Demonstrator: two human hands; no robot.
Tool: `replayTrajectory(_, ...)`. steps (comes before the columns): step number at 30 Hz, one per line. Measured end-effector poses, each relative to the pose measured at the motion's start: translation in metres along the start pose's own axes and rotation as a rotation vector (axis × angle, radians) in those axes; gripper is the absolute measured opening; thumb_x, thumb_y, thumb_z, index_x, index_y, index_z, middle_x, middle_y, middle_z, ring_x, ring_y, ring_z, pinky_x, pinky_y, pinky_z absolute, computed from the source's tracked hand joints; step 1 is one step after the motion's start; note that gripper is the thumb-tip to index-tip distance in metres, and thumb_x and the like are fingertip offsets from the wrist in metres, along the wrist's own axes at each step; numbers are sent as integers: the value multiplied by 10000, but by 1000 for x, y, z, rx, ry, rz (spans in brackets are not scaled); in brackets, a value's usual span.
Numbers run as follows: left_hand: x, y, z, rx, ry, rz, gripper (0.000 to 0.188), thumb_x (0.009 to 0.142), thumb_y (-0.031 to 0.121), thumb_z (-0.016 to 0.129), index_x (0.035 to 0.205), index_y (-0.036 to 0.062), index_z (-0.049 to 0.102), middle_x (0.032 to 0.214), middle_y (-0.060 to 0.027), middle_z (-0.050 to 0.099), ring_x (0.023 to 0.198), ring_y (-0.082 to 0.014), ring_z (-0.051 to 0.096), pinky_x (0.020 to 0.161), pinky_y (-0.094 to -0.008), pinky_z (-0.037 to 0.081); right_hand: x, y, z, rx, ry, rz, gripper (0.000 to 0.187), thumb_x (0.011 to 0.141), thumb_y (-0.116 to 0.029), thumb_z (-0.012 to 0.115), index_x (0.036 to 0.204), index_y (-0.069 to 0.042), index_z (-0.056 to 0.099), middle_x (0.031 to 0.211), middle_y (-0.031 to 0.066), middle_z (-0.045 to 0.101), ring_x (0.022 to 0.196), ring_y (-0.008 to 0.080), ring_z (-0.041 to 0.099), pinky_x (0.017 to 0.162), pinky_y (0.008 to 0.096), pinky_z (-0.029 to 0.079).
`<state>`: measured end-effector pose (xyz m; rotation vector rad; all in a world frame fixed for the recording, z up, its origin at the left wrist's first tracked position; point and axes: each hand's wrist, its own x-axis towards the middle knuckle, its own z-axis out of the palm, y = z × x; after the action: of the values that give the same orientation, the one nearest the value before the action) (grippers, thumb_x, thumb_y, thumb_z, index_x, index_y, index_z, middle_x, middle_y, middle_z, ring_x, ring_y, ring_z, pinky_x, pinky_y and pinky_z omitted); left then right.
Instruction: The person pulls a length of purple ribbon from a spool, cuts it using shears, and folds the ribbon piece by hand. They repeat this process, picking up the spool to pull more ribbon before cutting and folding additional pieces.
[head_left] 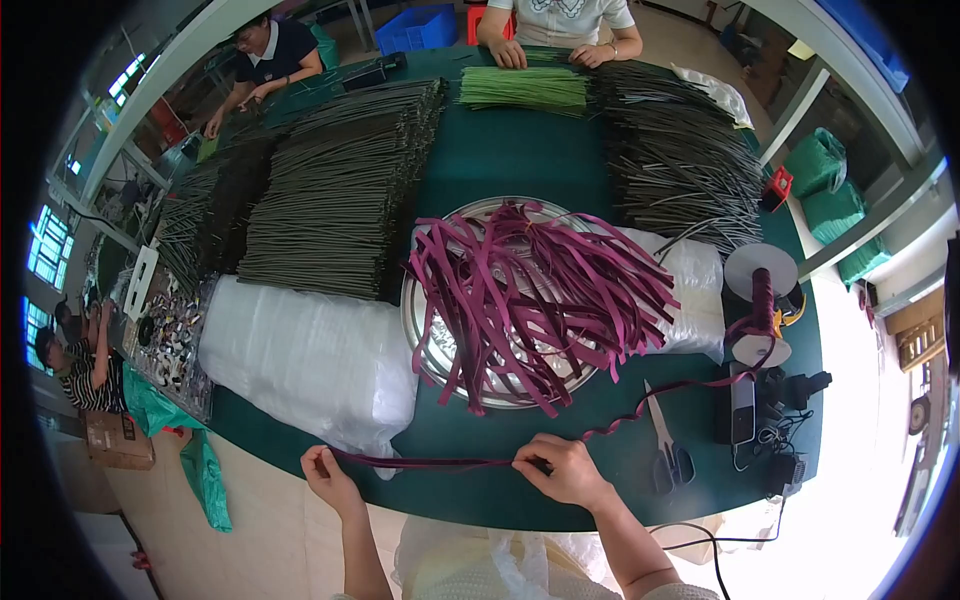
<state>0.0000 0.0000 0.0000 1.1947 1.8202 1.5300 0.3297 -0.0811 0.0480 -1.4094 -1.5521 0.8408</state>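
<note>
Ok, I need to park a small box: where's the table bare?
Mainly the strip of green table between the dark rod piles, from the green bundle to the silver tray. A smaller patch lies between the tray and the held ribbon. The right end, with spool and black box, is crowded.

- Metal tray (437, 355): centre mostly hidden under purple ribbons (548, 243).
- Purple strip (430, 463): section concealed by right hand (563, 470).
- Person opposite (562, 20): head cut off by upper edge.
- Assorted parts (172, 335), left: too small to identify.

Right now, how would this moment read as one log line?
left hand: pinching purple ribbon | right hand: holding it nearer spool | scissors: lying on table
</note>
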Motion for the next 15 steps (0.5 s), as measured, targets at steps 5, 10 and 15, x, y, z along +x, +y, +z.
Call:
replayTrajectory(5,2,12,16,167,-10,79,58,881,3,453,930,18,479,881,-33,481,813,-123,467,764,-234,384,2,3,-5,54,8,60,90,724,-75,695,774,-51,624,704,28,593,527,163,580,468,255,466)
replayTrajectory(10,3,4,16,204,-20,43,61,870,-9,453,929,2,460,870,-41,466,817,-135,464,769,-234,379,2,8,-6,85,0,92,86,710,-79,703,758,-66,634,700,12,594,533,161,578,467,258,460)
replayTrajectory(15,6,-2,15,287,-38,81,67,865,-8,452,931,0,460,866,-51,463,801,-141,455,757,-238,378,2,9,-5,84,11,77,82,713,-85,700,760,-68,635,709,14,598,531,167,575,467,266,458)
